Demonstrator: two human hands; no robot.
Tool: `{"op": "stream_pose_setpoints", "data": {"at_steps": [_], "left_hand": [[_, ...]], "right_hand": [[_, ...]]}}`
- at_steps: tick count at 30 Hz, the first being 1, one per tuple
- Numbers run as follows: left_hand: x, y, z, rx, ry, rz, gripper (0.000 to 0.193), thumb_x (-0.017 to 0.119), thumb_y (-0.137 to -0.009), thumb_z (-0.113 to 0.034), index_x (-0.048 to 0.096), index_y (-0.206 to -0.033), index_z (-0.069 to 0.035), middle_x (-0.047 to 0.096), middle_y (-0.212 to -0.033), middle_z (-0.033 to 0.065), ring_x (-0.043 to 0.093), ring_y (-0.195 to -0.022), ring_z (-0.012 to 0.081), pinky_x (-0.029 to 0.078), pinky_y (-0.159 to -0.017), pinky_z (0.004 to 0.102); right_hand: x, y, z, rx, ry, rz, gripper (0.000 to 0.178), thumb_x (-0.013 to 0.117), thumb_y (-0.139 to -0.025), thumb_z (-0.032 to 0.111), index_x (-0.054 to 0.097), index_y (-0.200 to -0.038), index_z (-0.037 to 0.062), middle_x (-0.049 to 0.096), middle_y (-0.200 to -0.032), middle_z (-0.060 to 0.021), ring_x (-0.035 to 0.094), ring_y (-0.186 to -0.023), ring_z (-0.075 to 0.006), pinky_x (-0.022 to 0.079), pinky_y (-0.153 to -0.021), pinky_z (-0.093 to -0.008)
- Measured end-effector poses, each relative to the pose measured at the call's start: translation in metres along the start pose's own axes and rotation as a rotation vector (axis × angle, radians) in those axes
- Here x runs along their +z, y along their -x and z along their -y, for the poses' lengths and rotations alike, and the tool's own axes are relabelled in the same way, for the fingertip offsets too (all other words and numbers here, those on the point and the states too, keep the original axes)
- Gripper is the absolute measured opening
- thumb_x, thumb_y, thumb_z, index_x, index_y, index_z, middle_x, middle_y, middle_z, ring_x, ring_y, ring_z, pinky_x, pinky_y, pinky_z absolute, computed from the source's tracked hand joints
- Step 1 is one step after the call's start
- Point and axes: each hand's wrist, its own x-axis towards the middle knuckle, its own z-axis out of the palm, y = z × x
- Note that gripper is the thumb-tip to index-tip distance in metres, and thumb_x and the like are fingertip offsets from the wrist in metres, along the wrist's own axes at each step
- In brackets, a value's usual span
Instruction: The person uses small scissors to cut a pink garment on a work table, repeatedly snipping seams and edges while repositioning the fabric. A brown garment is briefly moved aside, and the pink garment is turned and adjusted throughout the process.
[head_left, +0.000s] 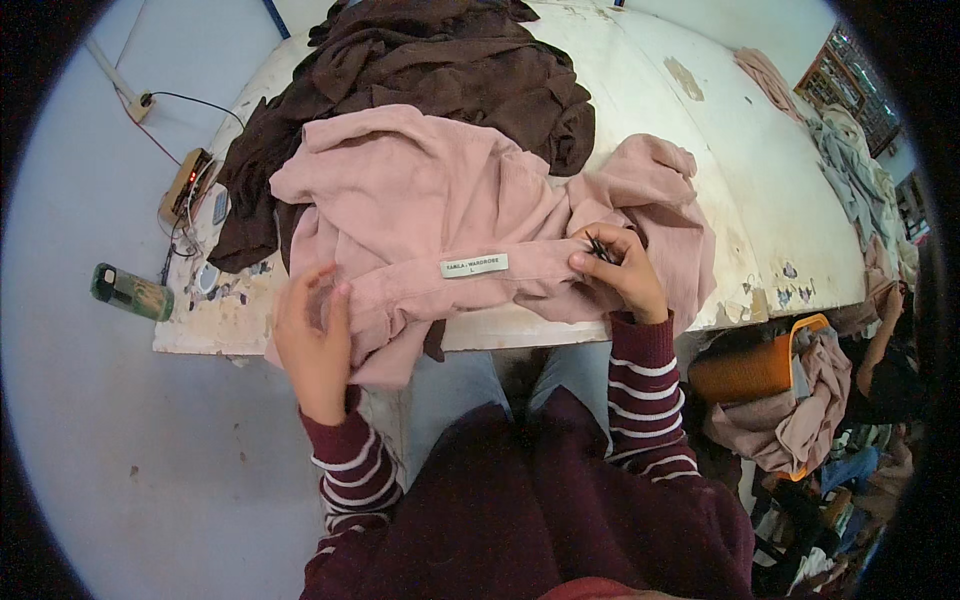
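1. From where I stand, a pink garment (430, 190) lies bunched across the middle of the frame, on the worn white desk (720, 190), part of it hanging over the near edge.
2. Its band stretches between the person's hands, with a small pale label (474, 266) facing up near the centre.
3. The right hand (625, 265), right of centre, pinches the band's right end between thumb and fingers; a small black object (599, 247) also sits in that grasp, its kind unclear.
4. The left hand (318, 335), left of centre, curls at the band's other end; it is blurred, so I cannot tell how firmly it closes on the cloth.
5. Dark brown fabric (440, 70) heaps up behind the garment, at upper centre.
6. An orange basket (740, 370) holding pinkish cloth (810, 400) stands at lower right.
7. A green bottle (135, 292) shows at left, beside the desk's corner.
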Motion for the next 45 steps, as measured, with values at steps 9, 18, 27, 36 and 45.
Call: {"op": "stream_pose_setpoints", "data": {"at_steps": [9, 18, 27, 36, 45], "left_hand": [[0.094, -0.011, -0.046, 0.08, 0.345, 0.425, 0.029, 0.064, -0.088, -0.026, 0.066, -0.097, 0.001, 0.066, -0.09, 0.0114, 0.06, -0.087, 0.0237, 0.045, -0.079, 0.0321], [0.097, 0.0, -0.037, -0.186, 0.903, 0.546, 0.029, 0.057, -0.095, -0.022, 0.065, -0.088, 0.005, 0.057, -0.076, -0.0058, 0.047, -0.072, 0.002, 0.04, -0.063, 0.0203], [0.099, 0.002, -0.028, -0.313, 1.134, 0.644, 0.026, 0.052, -0.097, -0.021, 0.066, -0.095, 0.002, 0.062, -0.085, -0.0017, 0.053, -0.075, 0.0033, 0.043, -0.066, 0.0186], [0.101, 0.004, -0.028, -0.318, 1.209, 0.638, 0.028, 0.051, -0.098, -0.021, 0.066, -0.097, 0.003, 0.062, -0.085, -0.0021, 0.053, -0.075, 0.0028, 0.042, -0.066, 0.0183], [0.086, 0.004, -0.033, -0.235, 0.872, 0.545, 0.03, 0.054, -0.096, -0.024, 0.066, -0.095, 0.003, 0.059, -0.077, -0.003, 0.049, -0.071, 0.0036, 0.042, -0.065, 0.0205]], "right_hand": [[0.002, 0.009, 0.009, -0.107, 0.147, -0.052, 0.025, 0.073, -0.081, 0.014, 0.066, -0.101, 0.0008, 0.063, -0.081, 0.0021, 0.058, -0.078, -0.0082, 0.045, -0.071, -0.024], [0.044, 0.027, 0.045, -0.454, 0.865, -0.106, 0.028, 0.076, -0.075, 0.021, 0.069, -0.098, 0.006, 0.068, -0.08, -0.0097, 0.066, -0.066, -0.0217, 0.05, -0.06, -0.0298], [0.053, 0.02, 0.047, -0.584, 0.936, 0.004, 0.021, 0.074, -0.077, 0.024, 0.069, -0.09, 0.008, 0.069, -0.077, -0.0079, 0.068, -0.065, -0.0223, 0.051, -0.058, -0.0303], [0.054, 0.015, 0.038, -0.582, 0.919, -0.023, 0.021, 0.074, -0.077, 0.024, 0.07, -0.089, 0.0073, 0.069, -0.078, -0.0083, 0.067, -0.063, -0.0221, 0.05, -0.057, -0.0293], [0.052, 0.009, 0.027, -0.488, 0.701, -0.179, 0.026, 0.078, -0.072, 0.019, 0.069, -0.091, 0.0028, 0.068, -0.087, -0.0103, 0.066, -0.078, -0.0183, 0.05, -0.071, -0.0273]]}}
